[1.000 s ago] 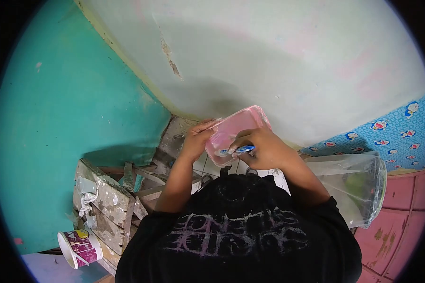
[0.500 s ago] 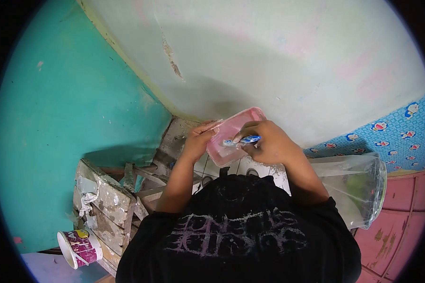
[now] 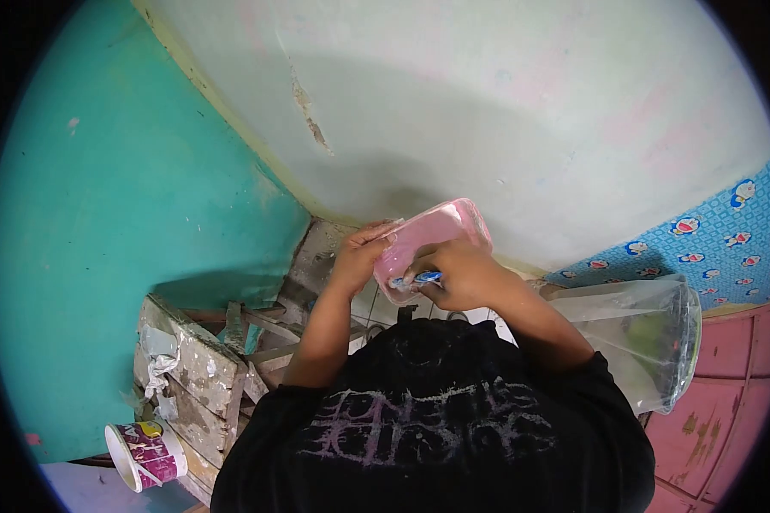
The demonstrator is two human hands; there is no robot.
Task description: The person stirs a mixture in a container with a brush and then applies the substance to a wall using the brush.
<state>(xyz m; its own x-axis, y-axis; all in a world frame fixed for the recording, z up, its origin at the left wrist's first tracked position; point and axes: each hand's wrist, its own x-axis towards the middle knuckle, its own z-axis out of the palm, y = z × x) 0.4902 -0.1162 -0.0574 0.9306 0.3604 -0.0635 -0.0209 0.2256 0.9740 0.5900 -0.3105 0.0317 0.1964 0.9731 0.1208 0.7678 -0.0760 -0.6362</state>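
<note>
A pink rectangular plastic tub (image 3: pixel 432 229) is held tilted in front of my chest, near the wall corner. My left hand (image 3: pixel 357 259) grips its left edge, thumb over the rim. My right hand (image 3: pixel 460 275) is closed around a small blue tool (image 3: pixel 431 277) with whitish smears; its exact kind cannot be made out. The tool's left end is low inside the tub, near the side closest to me. Pale residue coats part of the tub's inside, and my right hand hides some of it.
A paint-spattered wooden stand (image 3: pixel 198 363) is at my left, with a white and purple bucket (image 3: pixel 150 453) beside it. A plastic-covered round object (image 3: pixel 637 342) stands at my right. The pale wall (image 3: pixel 488 111) meets a teal wall (image 3: pixel 137 214) ahead.
My right hand and the blue tool have moved left and toward me inside the tub. My left hand keeps its hold on the edge.
</note>
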